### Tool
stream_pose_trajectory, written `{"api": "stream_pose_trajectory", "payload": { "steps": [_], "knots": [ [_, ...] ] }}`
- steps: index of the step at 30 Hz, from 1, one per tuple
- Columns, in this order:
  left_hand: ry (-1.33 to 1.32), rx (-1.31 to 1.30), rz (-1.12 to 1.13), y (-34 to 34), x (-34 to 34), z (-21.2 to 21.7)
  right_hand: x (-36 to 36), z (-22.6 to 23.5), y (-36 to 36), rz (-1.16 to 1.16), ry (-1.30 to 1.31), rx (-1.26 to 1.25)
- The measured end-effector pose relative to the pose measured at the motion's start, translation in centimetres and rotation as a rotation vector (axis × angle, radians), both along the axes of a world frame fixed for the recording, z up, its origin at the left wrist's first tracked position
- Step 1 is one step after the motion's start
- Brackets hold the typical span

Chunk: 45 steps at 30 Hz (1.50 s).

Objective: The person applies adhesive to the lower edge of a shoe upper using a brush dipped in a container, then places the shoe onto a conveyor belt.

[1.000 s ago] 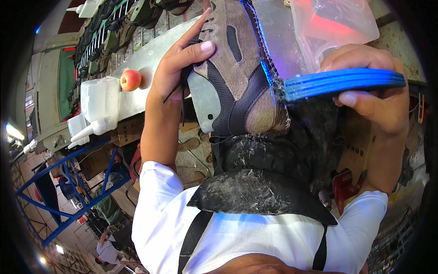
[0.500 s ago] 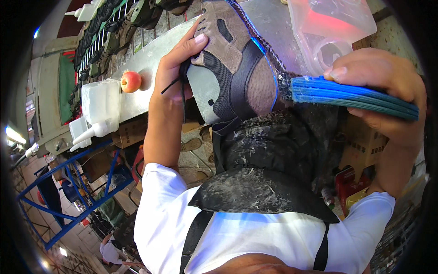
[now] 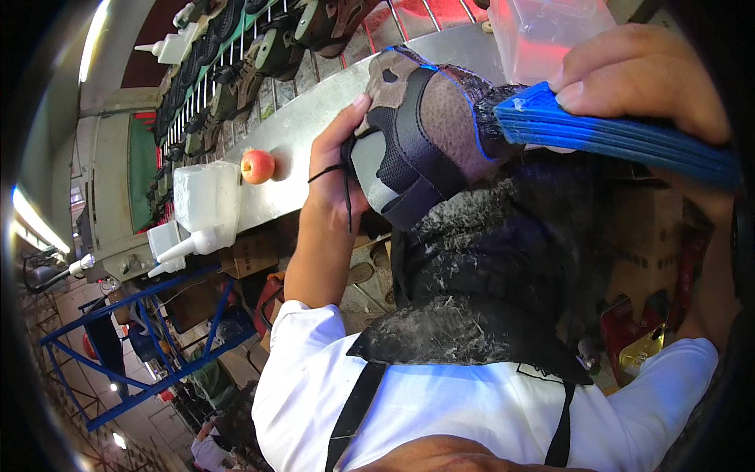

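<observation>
My left hand [image 3: 338,161] is closed around a brown and grey shoe upper [image 3: 448,114], its thumb on the upper's side. The upper has black mesh, a black strap and a loose black lace. A blue line runs along its lower edge. In my right hand [image 3: 637,75] is a brush with a thick, ridged blue handle [image 3: 598,134]. Its dark, worn bristles [image 3: 494,114] press against the upper's edge. My right fingers wrap over the top of the handle; the underside of that grip is hidden.
A metal bench [image 3: 303,130] lies beyond my hands, with an apple [image 3: 258,167] and a translucent container [image 3: 206,197] at its left. A clear plastic jug [image 3: 535,35] stands behind the brush. Several shoes fill a wire rack [image 3: 271,51]. My black apron [image 3: 456,330] carries pale shreds.
The shoe upper has turned in my left hand, showing more of its strap side and less of its front. The brush has moved along its edge. The whole view has shifted.
</observation>
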<state>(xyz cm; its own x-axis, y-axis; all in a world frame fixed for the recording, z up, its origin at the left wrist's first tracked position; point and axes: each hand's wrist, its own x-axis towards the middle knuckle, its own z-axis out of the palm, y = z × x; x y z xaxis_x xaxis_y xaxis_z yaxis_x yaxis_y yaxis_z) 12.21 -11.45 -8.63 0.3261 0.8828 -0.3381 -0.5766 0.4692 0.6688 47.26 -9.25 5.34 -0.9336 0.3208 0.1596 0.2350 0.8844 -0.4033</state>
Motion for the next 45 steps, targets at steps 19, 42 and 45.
{"api": "stream_pose_trajectory", "payload": {
  "steps": [19,42,45],
  "knots": [
    [-0.217,-0.405,0.020,-4.9,1.9,-1.1,-1.0,0.7,2.8,0.012,0.335,-0.368],
    [-0.557,-0.607,-0.100,-8.1,2.5,0.2,-1.6,0.1,2.2,-0.005,0.458,-0.499],
    [-0.586,-0.612,-0.100,-9.0,2.2,0.2,-2.1,-0.4,2.8,0.041,0.487,-0.513]
  ]
}}
